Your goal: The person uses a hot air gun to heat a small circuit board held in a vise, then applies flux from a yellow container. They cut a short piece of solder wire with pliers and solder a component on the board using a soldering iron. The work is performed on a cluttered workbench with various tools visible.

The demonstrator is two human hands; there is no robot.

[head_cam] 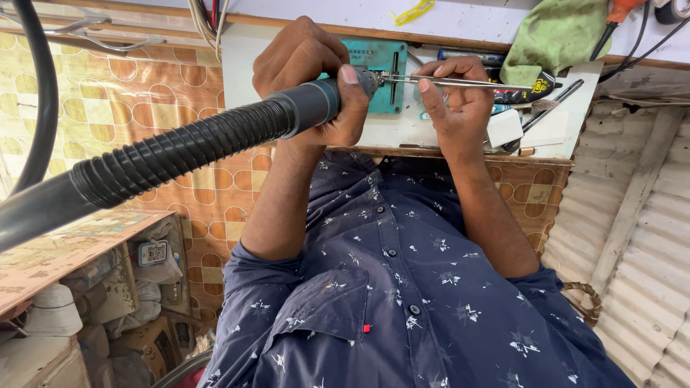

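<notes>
My left hand is closed around the grey handle of a hot-air tool. Its black ribbed hose runs down to the left edge of the view. The metal nozzle tip points at a teal circuit-board holder on a white work mat. My right hand pinches thin metal tweezers, whose points reach left to the nozzle tip over the teal holder. What sits between the tweezer points is too small to tell.
A green cloth, a black-and-yellow screwdriver, a small white block and other tools lie right of my right hand. Cables hang at the back. Corrugated metal sheet is on the right, patterned tile on the left.
</notes>
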